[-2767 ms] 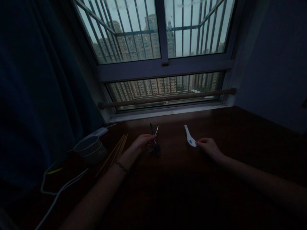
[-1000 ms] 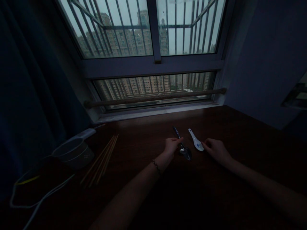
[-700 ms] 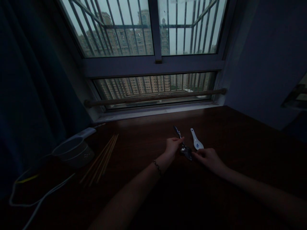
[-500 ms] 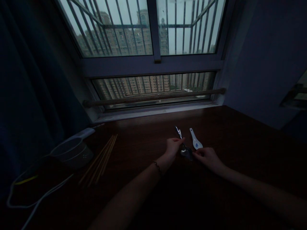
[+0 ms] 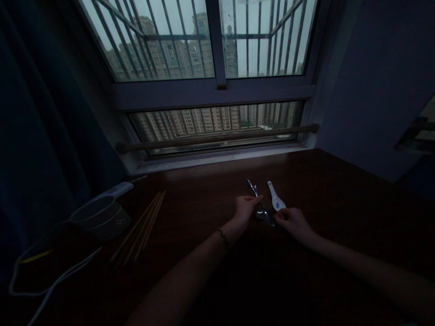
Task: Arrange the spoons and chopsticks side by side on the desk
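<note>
My left hand is closed on the handle of a metal spoon, thumb and fingers pinching it near the middle. The spoon lies slantwise, its handle end pointing to the window and its bowl towards me. Fingertips of my right hand are pinched at the edge of that bowl. Another shiny rounded piece, seemingly a second spoon bowl, lies just left of it, partly covered. A white ceramic soup spoon with a blue mark rests beyond my right hand, its bowl end close to the knuckles.
Several wooden chopsticks lie fanned out on the dark wooden table to the left. Beside them stands a clear plastic tub. A white cable, a yellow strip and a white power strip are further left.
The metal spoon's bowl has turned slightly and shows more plainly beside my right fingers. Both hands stay nearly where they were; the view has shifted a little.
</note>
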Motion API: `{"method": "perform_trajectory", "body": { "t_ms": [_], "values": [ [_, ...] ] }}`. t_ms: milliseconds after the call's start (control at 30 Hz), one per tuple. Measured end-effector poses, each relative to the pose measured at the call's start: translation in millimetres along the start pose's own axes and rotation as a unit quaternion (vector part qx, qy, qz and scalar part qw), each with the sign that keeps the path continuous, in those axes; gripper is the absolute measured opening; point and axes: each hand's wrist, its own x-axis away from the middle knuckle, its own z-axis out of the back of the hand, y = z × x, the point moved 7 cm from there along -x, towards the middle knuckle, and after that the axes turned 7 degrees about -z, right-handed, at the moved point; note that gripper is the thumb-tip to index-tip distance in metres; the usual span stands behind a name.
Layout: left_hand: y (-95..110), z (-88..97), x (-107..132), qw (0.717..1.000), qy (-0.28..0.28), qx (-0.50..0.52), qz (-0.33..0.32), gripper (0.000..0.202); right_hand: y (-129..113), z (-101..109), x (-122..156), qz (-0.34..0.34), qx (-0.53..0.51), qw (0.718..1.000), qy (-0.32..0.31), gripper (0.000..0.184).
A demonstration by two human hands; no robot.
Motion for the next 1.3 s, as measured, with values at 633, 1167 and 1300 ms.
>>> {"method": "perform_trajectory", "body": {
  "t_ms": [633, 1167, 1300],
  "values": [
    [0, -8.0, 2, 0.992, -0.077, -0.101, 0.005, 0.015, 14, 9, -4, -0.058, 0.085, 0.995, 0.01, 0.026],
    [-3, -8.1, 5, 0.983, -0.07, -0.167, -0.007, 0.018, -75, -7, 93, 0.389, 0.174, 0.903, 0.051, 0.025],
    [14, -0.4, 5, 0.972, -0.083, -0.219, -0.032, 0.014, -98, -26, 146, 0.569, 0.278, 0.774, 0.013, 0.015]
  ]
}}
